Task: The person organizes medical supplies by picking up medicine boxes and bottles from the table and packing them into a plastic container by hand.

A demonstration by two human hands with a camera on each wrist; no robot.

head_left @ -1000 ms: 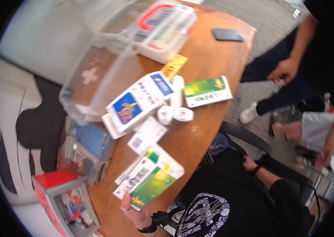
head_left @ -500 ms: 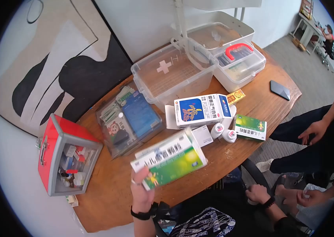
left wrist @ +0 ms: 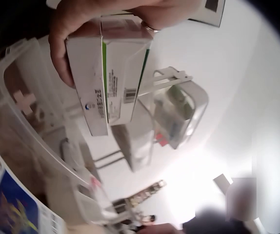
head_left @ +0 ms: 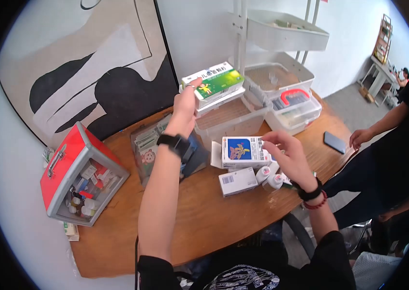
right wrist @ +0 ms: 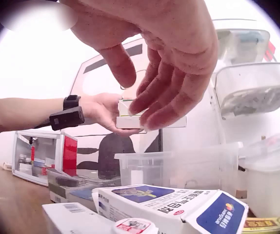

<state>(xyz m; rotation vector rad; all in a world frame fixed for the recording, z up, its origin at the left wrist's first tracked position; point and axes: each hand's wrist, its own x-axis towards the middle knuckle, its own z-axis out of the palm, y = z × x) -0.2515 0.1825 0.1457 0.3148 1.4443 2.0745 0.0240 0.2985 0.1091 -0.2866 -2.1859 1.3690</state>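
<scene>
My left hand (head_left: 185, 108) grips a green and white medicine box (head_left: 221, 84) together with a flat white box stacked under it. Both are held up over the clear plastic bin (head_left: 233, 126); in the left wrist view, the boxes (left wrist: 123, 83) show end-on, thumb and fingers at opposite sides. My right hand (head_left: 289, 154) hovers, fingers loosely bent and holding nothing, over the right end of a blue and white medicine box (head_left: 238, 149). Below that box are a small white carton (head_left: 238, 182) and two white bottles (head_left: 275, 181). Another green box is mostly hidden behind my right wrist.
A red and grey first-aid case (head_left: 81, 174) stands at the left table edge. Beside the bin are a flat clear case (head_left: 146, 154) and a red-handled clear box (head_left: 294, 113). A phone (head_left: 335, 142) lies at right, near a standing person (head_left: 383, 140). A white shelf rack (head_left: 286, 36) rises behind.
My left hand has carried the boxes up and away, from above the near table to above the clear bin. My right hand has come from my lap to over the blue and white box.
</scene>
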